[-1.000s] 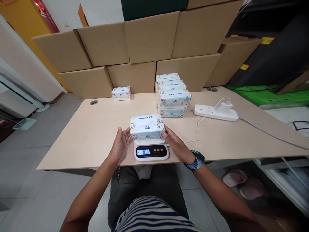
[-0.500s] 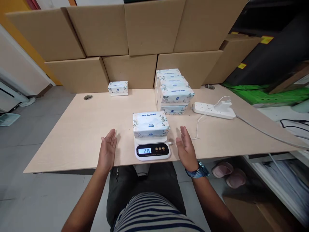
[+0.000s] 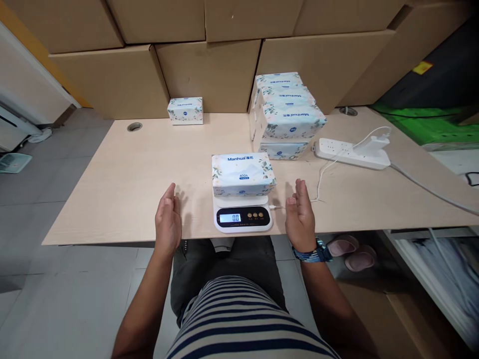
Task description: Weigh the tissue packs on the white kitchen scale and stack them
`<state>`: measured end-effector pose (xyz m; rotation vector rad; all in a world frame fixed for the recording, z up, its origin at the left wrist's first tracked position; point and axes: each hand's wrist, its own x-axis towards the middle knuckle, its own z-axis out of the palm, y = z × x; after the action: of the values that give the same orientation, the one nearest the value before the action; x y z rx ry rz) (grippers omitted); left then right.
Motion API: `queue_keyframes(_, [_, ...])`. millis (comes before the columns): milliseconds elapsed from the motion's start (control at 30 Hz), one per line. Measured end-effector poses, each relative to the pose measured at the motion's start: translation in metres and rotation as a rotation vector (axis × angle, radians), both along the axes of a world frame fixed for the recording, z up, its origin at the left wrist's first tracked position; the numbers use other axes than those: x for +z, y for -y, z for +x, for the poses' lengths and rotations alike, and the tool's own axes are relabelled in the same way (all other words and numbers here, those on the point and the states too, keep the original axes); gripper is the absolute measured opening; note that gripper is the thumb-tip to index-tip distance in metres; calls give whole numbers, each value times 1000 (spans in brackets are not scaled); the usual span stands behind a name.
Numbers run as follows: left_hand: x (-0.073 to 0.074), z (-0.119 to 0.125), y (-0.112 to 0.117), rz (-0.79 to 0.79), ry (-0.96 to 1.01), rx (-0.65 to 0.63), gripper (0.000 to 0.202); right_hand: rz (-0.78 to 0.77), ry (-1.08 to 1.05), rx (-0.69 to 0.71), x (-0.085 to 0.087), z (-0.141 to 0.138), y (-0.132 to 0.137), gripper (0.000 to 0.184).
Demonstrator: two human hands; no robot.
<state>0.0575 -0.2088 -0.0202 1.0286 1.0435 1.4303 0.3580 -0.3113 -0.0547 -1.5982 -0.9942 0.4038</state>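
Note:
A white and blue tissue pack [image 3: 242,174] lies on a small white kitchen scale [image 3: 243,218] near the front edge of the pale wooden table [image 3: 123,179]. The scale's lit display shows digits. My left hand [image 3: 168,222] hovers open to the left of the scale, palm facing inward, touching nothing. My right hand [image 3: 300,218] is open on the scale's right side, fingers straight and empty. A blue strap sits on my right wrist.
A stack of tissue packs [image 3: 286,114] stands behind the scale, a single pack [image 3: 185,109] at the back left. A white power strip [image 3: 352,152] with a charger and cables lies at right. Cardboard boxes [image 3: 209,75] wall the table's back. Slippers [image 3: 350,247] lie under the table.
Both hands let go of the pack on the scale and drew apart to either side. The display reading changed. The camera tilted down and closer.

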Motion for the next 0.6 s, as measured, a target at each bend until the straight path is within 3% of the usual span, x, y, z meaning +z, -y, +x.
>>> queue_keyframes(333, [1, 1, 3, 3, -24, 5, 57, 36, -207, -10, -1, 4, -3, 93])
queue_keyframes(467, [5, -4, -2, -67, -32, -7, 73, 103, -425, -135, 3, 13, -4, 101])
queue_keyframes(600, [11, 7, -5, -115, -107, -51, 84, 147, -412, -244, 15, 10, -11, 101])
